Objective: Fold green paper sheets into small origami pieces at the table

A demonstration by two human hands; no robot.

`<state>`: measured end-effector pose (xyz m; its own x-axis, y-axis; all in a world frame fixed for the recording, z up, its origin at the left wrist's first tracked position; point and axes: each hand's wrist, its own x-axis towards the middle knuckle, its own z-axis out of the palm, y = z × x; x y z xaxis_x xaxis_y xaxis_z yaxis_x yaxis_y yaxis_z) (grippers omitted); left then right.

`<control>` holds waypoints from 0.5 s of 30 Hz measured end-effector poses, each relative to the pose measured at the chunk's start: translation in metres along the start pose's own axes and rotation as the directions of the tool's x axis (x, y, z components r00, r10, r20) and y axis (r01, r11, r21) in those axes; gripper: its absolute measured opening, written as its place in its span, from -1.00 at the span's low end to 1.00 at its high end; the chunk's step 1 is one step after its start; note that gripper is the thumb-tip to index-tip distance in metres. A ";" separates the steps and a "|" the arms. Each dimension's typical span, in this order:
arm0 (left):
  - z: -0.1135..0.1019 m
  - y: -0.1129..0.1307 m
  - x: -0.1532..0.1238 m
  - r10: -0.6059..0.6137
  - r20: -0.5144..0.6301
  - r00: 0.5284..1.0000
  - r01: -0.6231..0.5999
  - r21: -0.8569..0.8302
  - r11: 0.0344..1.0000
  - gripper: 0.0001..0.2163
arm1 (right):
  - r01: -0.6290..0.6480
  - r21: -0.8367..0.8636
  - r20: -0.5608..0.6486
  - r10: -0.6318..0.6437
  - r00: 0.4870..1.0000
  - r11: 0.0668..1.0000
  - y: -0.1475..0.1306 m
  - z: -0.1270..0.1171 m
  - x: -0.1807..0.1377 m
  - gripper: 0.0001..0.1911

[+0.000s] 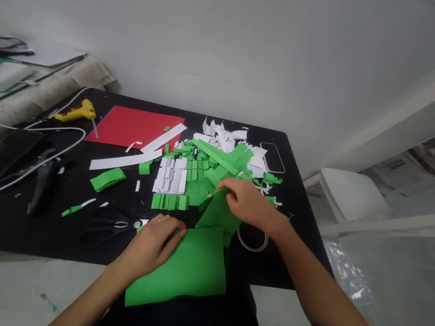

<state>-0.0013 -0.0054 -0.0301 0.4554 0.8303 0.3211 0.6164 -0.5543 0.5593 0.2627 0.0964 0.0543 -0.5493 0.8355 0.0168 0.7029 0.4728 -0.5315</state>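
Note:
A smooth green paper sheet lies at the table's front edge, partly over my lap. My left hand holds its upper left part, fingers curled and thumb along the paper. Just beyond, my right hand pinches a raised, creased piece of green paper. I cannot tell whether that piece is joined to the sheet. Black-handled scissors lie left of my left hand, their blades partly hidden by it. Folded green paper pieces and a pleated white paper piece lie ahead of my hands.
A yellow glue gun and a red sheet are at the back left. White strips and a scrap pile cover the middle. A phone-like frame lies back right; a coiled cable sits near my right forearm.

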 end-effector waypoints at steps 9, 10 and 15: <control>-0.001 0.001 0.001 -0.020 -0.001 1.000 0.020 -0.006 1.000 -0.85 | -0.266 -0.056 -0.472 0.209 0.857 0.962 0.068 -0.062 -0.006 -0.45; -0.001 0.001 0.001 -0.021 -0.002 1.000 0.021 -0.007 1.000 -0.85 | -0.262 -0.076 -0.470 0.197 0.860 0.962 0.075 -0.060 -0.005 -0.40; -0.002 0.001 0.001 -0.020 -0.019 1.000 0.020 -0.004 1.000 -0.85 | -0.267 -0.133 -0.391 0.197 0.899 0.955 0.088 -0.039 -0.008 -0.34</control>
<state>-0.0016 -0.0048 -0.0274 0.4309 0.8422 0.3241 0.6226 -0.5374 0.5688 0.3466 0.1420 0.0408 -0.1789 0.9537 0.2418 0.8776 0.2658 -0.3990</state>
